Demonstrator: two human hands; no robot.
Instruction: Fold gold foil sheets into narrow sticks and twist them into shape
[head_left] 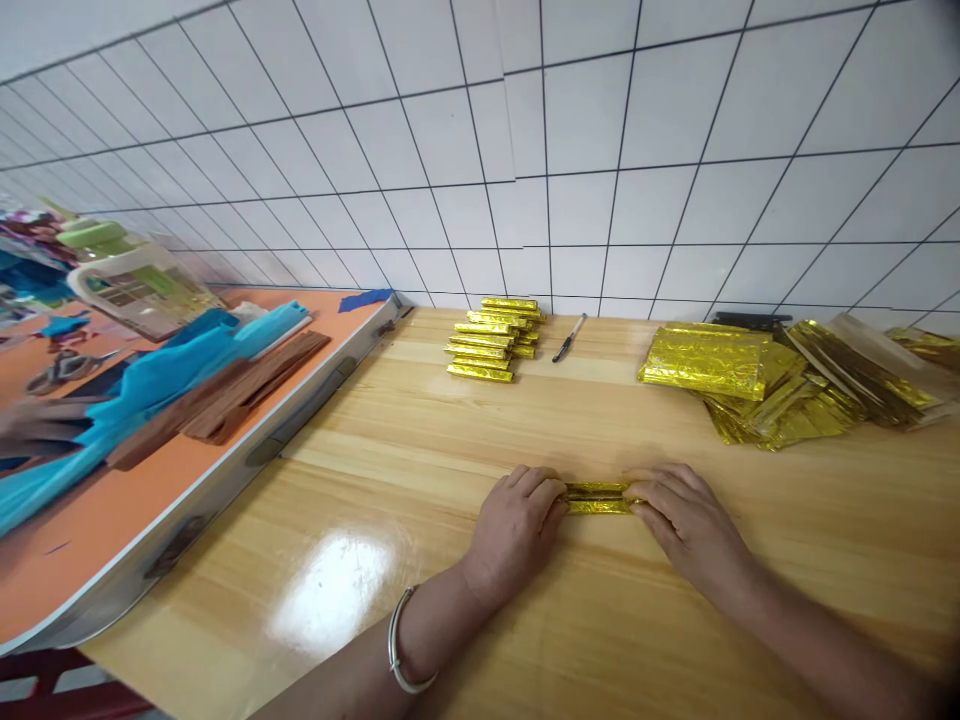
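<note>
A strip of shiny gold foil paper (598,498), folded along its length, lies on the wooden table between my two hands. Its left end is pinched in my left hand (519,520), the fingers closed over it. My right hand (682,515) grips the other end with thumb and fingers. A dark lengthwise gap shows down the middle of the strip. Beyond my left hand sits a small stack of narrow folded gold strips (491,340). Past my right hand lies a pile of flat gold foil sheets (705,362).
A pen (570,338) lies near the tiled wall (585,210). At left, an orange-topped table (225,465) carries blue crepe paper (172,365), brown paper strips (225,400), scissors (64,370) and a green-capped bottle (142,280). Another person's hand (41,425) rests at the blue paper.
</note>
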